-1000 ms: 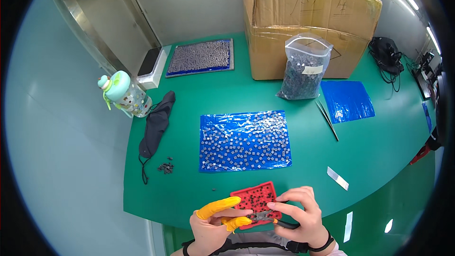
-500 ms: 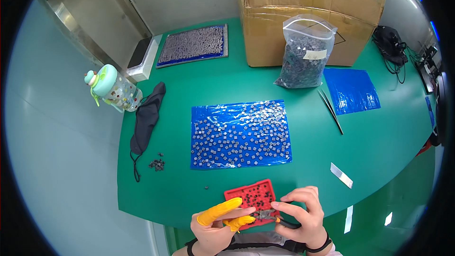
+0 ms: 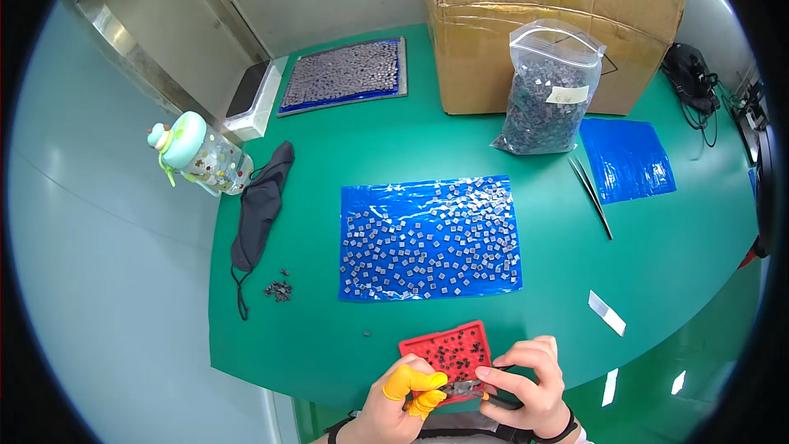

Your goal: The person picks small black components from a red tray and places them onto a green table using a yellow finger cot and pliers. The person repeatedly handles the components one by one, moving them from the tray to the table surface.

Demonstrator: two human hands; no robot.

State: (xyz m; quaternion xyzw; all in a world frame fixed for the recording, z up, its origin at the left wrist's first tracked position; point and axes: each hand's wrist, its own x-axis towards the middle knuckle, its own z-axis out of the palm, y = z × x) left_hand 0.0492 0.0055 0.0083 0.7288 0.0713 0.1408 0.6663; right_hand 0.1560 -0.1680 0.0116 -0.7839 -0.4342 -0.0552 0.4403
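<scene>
My right hand (image 3: 532, 390) is wrapped round a pair of small pliers (image 3: 505, 403) with black and orange handles, their metal jaws pointing left. My left hand (image 3: 393, 403) wears yellow finger cots (image 3: 408, 381) on two fingers. Those fingers are pinched together at the tips of the jaws, and what lies between them is too small to make out. Both hands are over the near part of a shallow red tray (image 3: 417, 342), which holds many tiny black pieces (image 3: 460, 351). Beyond it lies a blue film sheet (image 3: 370, 199) scattered with small grey square pieces (image 3: 485, 234).
Left on the green table (image 3: 304, 362) are dark pieces (image 3: 281, 291), a dark cloth mask (image 3: 261, 205) and a bottle (image 3: 218, 160). A filled plate (image 3: 345, 74), a bag of pieces (image 3: 542, 107) and a carton (image 3: 477, 57) stand behind. Tweezers (image 3: 593, 201) and blue film (image 3: 629, 160) lie right.
My left fingers have curled in from over the tray and closed at the pliers' jaws. The right hand still grips the pliers. The whole view has shifted slightly.
</scene>
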